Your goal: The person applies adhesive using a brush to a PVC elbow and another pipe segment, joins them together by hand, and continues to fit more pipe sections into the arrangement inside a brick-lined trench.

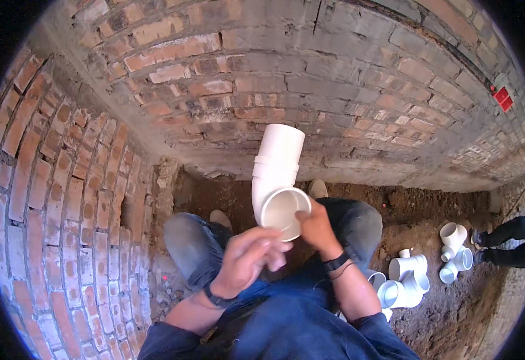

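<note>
A white plastic pipe elbow [261, 201] with a short straight length at its far end [282, 144] stands tilted in front of me, between my knees. Its round mouth faces up toward me. My right hand [321, 230] grips the right side of the rim, with the thumb inside the mouth and the other fingers hidden behind. Just below the rim, my left hand [250, 255] has its fingers loosely apart and slightly blurred; nothing shows in it. Whether its fingertips touch the rim, I cannot tell.
Several white pipe fittings [403, 282] lie on the dirt floor [448, 312] at my right, with more fittings [454, 252] farther off. Another person's dark-clad legs [511, 240] are at the far right. Brick walls stand ahead [262, 72] and at left [64, 198]. A red box [503, 99] is on the wall.
</note>
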Motion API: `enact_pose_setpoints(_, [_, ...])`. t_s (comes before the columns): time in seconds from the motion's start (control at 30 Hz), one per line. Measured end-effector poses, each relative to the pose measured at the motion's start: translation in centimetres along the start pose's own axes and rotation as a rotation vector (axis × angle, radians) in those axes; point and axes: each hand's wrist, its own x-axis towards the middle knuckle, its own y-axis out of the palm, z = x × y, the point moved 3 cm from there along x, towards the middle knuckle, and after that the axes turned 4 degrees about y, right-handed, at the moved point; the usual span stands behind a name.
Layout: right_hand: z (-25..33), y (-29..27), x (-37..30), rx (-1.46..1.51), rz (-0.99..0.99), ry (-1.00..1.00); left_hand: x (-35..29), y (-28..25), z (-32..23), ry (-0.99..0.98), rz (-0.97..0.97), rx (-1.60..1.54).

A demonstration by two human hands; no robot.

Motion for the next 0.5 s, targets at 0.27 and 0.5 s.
enact_pose_setpoints(0.27, [3.2, -0.5, 5.5, 0.261, 0.227, 0.343, 9.4, -9.9, 3.1, -0.182, -0.422, -0.205])
enact_pose_setpoints(0.5, [3.3, -1.5, 8.1, 0.239, 0.114, 0.416, 16.4, -8.0, 2.6, 0.045, -0.246, -0.417])
